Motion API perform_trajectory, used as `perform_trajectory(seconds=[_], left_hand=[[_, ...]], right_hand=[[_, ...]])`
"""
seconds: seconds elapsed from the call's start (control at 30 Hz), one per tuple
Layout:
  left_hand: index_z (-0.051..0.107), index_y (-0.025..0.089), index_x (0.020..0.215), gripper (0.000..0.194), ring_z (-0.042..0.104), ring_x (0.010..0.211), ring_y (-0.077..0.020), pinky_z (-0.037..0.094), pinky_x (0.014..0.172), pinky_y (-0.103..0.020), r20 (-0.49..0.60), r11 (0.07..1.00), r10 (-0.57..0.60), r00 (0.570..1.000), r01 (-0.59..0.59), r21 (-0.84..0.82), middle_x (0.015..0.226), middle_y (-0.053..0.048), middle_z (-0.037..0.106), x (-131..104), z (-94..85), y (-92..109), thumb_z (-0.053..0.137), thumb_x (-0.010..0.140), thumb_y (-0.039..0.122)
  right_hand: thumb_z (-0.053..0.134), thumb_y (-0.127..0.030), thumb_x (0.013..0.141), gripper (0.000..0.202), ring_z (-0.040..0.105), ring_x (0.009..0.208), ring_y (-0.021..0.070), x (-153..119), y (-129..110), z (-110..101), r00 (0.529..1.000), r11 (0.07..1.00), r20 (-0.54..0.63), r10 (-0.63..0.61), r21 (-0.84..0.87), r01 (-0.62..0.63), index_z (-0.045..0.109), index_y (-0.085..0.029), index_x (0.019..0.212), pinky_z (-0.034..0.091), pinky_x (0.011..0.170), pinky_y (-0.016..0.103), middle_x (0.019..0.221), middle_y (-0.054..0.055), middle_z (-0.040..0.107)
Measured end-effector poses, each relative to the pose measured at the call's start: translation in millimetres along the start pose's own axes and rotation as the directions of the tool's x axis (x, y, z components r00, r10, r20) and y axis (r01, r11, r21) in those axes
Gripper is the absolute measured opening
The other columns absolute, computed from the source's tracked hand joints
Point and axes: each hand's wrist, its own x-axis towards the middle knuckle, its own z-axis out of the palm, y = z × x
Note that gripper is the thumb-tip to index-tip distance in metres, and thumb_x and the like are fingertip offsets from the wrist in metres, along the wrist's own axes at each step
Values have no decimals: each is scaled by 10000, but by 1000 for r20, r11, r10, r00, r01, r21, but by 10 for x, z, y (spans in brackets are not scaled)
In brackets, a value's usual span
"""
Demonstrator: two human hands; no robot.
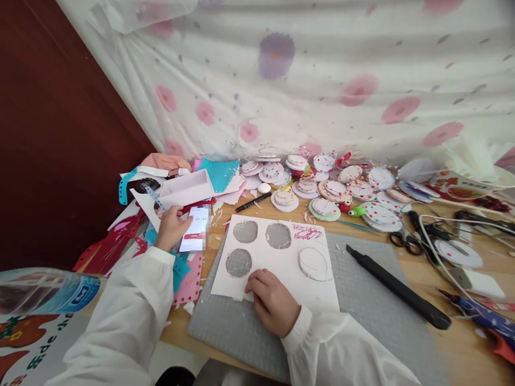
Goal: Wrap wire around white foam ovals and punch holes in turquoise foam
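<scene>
The left hand point(174, 229) is released, its fingers loosely bent and their tips at the edge of one phone point(193, 230), just to its right. The right hand point(273, 303) is loosely curled over the near edge of one white sheet point(281, 279); I cannot tell whether it pinches the paper. The sheet lies on one grey mat point(237, 327) and has three round holes, two ahead and to the left of the right hand, one straight ahead. A single round outline point(314, 263) is ahead and to its right, below one red scribble point(308, 231). Further right lies one black cutter point(398, 287), with one pair of scissors point(405, 242) beyond. One black marker point(253, 202) is ahead of both hands, between them. One open box point(187, 187) sits just beyond the left hand, and one bottle point(48, 292) well to its left. More than ten stacks of paper discs point(324, 208) stand beyond the sheet.
</scene>
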Motion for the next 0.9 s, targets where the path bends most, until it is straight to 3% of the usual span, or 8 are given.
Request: perform_trajectory(seconds=[0.17,0.27,0.73,0.9], left_hand=[[514,48,1064,679,564,1019,-369,437,878,-437,47,993,16,999,-21,114,1006,-197,606,-65,133,205,715,593,493],[488,19,1065,725,526,1070,-412,405,898,-459,32,986,-2,999,-4,167,1043,-239,579,-75,155,300,693,605,540],[410,-1,1169,887,555,1044,-408,417,883,-450,-50,969,-90,995,99,225,1059,-266,586,-94,254,383,725,546,546],[419,23,1159,822,555,1043,-415,404,904,-489,-40,980,-85,996,91,175,1064,-248,589,-104,240,415,724,564,501]], right_hand=[[424,34,616,385,475,861,221,9,17,12,1000,1000,-13,9,11,-8,531,-193,907,427,763,364,932,74,548],[430,35,609,381,471,852,219,8,16,18,1000,1000,-17,5,15,-5,529,-188,902,425,759,360,924,75,548],[436,28,609,342,469,848,211,-2,22,1,1000,1000,9,3,-11,-3,531,-179,865,423,758,354,930,80,551],[427,2,647,327,485,842,216,11,-34,-23,999,998,-23,-46,-32,46,536,-188,890,435,732,366,924,83,568]])
